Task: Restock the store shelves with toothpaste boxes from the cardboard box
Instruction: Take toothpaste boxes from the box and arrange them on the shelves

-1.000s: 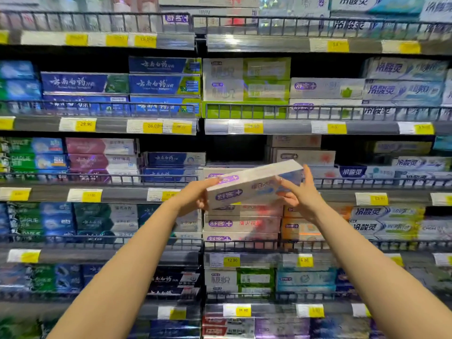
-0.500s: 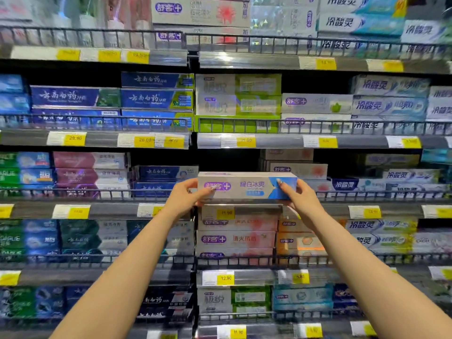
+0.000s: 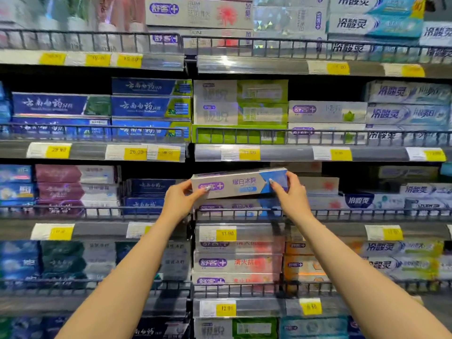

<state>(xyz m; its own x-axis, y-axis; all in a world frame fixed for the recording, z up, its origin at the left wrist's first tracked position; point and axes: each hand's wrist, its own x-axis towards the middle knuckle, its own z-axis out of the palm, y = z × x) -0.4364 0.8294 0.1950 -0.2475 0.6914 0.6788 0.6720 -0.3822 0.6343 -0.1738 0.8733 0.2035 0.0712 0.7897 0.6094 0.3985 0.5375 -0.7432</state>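
Note:
A silver toothpaste box (image 3: 238,183) with a purple logo and a blue right end is held level in front of the middle shelf (image 3: 342,212), just above its wire rail. My left hand (image 3: 179,200) grips its left end, thumb on the front face. My right hand (image 3: 289,195) grips the right end the same way. A matching box (image 3: 232,206) lies on the shelf right beneath it. The cardboard box is out of view.
Shelves full of stacked toothpaste boxes fill the whole view, each fronted by a wire rail and yellow price tags (image 3: 226,233). Blue boxes (image 3: 144,194) sit left of the held box, pale boxes (image 3: 320,185) to its right. A dark gap lies behind the held box.
The box has turned from tilted with its top showing to level, front face toward me, and risen over the rail toward the middle shelf. Both hands kept their hold.

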